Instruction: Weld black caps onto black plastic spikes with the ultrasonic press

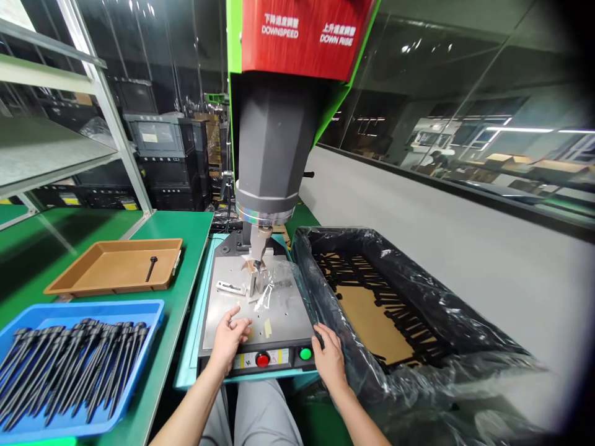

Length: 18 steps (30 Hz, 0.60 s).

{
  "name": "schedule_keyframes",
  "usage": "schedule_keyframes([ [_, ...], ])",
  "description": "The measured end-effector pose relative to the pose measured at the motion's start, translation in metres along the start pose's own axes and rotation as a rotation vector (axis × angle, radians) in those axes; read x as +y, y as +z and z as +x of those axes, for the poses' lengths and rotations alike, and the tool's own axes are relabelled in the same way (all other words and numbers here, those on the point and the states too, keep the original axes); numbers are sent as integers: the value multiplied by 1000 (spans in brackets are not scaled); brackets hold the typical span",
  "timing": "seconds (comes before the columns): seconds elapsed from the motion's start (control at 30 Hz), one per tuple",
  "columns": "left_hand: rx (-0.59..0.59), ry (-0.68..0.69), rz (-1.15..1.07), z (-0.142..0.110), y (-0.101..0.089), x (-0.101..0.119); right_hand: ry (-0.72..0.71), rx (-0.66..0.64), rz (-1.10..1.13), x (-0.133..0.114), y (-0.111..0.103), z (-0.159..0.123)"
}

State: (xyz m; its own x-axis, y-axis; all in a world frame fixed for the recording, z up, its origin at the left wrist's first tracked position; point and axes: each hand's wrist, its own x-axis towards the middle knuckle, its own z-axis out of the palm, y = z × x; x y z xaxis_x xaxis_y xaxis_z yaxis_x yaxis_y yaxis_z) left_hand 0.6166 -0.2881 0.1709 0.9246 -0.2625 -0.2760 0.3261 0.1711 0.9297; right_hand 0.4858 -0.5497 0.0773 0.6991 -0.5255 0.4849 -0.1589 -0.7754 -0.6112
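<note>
My left hand (227, 337) rests on the front left corner of the press's metal base plate (279, 310), fingers bent and apart, holding nothing I can see. My right hand (329, 358) lies on the front right corner of the machine, fingers curled over its edge beside the green button (305, 354). A red button (263, 359) sits between the hands. The grey press head (272, 155) stands above, its horn (258, 244) down on a small black part (255, 265) in the fixture.
A blue tray (139, 313) holding several long black pins lies at the left. Behind it an orange tray (116, 267) holds one black pin (151, 267). A plastic-lined black crate (418, 291) with black parts on cardboard stands at the right. Shelving rises far left.
</note>
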Motion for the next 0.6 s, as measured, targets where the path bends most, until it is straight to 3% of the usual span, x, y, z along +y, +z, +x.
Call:
schedule_keyframes([
  [0.13, 151, 197, 176, 16, -12, 12, 51, -11, 21, 8, 6, -11],
  [0.23, 183, 372, 301, 30, -16, 31, 78, -6, 64, 8, 13, -13],
  [0.47, 219, 466, 384, 52, -8, 53, 139, -14, 123, 8, 21, -16],
  [0.6, 256, 622, 450, 63, 0, 62, 167, -40, 141, 8, 20, -17],
])
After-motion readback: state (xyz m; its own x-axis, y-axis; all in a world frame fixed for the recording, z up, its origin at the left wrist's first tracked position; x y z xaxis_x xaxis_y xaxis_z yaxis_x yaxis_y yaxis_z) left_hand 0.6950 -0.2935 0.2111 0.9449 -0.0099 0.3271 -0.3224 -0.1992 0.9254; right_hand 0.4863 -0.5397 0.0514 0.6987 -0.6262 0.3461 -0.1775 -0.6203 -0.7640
